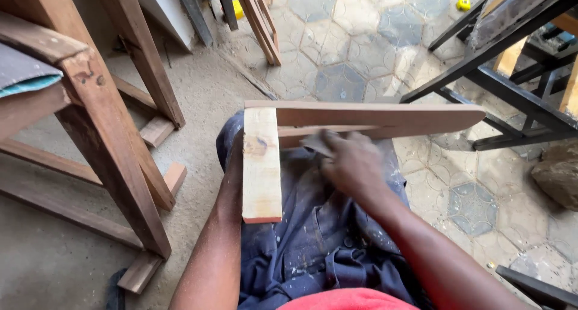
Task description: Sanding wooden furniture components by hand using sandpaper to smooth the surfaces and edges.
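Sanding under way on a wooden piece (361,118) lying across the lap at centre frame: long board smooth and evenly toned, dust on the blue trousers (313,238) below, amount left hard to judge. Right hand (352,164) pressed flat, fingers curled over a scrap of sandpaper (317,143) against the board's lower edge. Left hand hidden behind the pale cross block (262,165), grip impossible to tell.

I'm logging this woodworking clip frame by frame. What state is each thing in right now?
L-shaped pale wooden piece: resting across the lap, long arm pointing right.
Right hand: blurred, pressed against the wood over a small grey sheet.
Left hand: hidden behind the short board; only the forearm shows.
Brown wooden frame: standing on the concrete floor.
Black metal frame: standing on the tiles.
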